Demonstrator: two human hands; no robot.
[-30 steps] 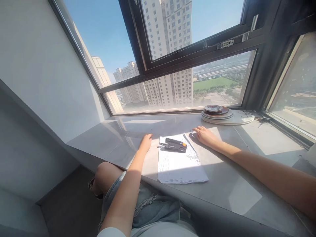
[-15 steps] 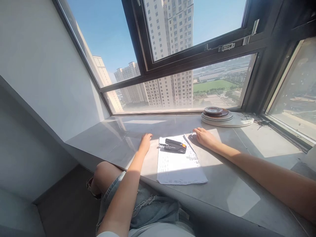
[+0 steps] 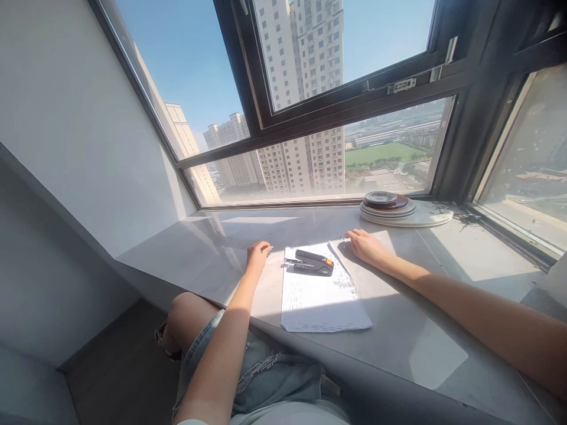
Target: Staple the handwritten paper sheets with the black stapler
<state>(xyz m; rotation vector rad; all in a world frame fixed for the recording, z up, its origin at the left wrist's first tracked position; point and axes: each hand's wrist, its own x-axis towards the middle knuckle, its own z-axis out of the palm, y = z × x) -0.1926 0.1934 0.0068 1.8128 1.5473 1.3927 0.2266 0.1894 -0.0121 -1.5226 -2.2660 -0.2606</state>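
A black stapler point(image 3: 313, 264) with an orange patch lies on a stack of printed paper point(image 3: 325, 304). Its jaws are apart, and a thin metal part sticks out at its left end. To the left of the paper, my left hand point(image 3: 258, 255) is held in a pinch; a small pale piece shows at its fingertips, too small to name. On the other side, my right hand point(image 3: 365, 245) rests on the stone sill with its fingers loosely bent, holding nothing that I can see. Tiny dark bits lie by its fingertips.
Round plates or mats point(image 3: 410, 212) are stacked on the sill point(image 3: 390, 336) by the window. Dark window frames point(image 3: 354, 108) rise behind, and a white wall point(image 3: 115, 159) stands on the left. My legs are below the sill's front edge.
My left hand has turned slightly, and the small pale piece now shows at its fingertips. The right hand, stapler and paper have stayed put; the view has shifted a little.
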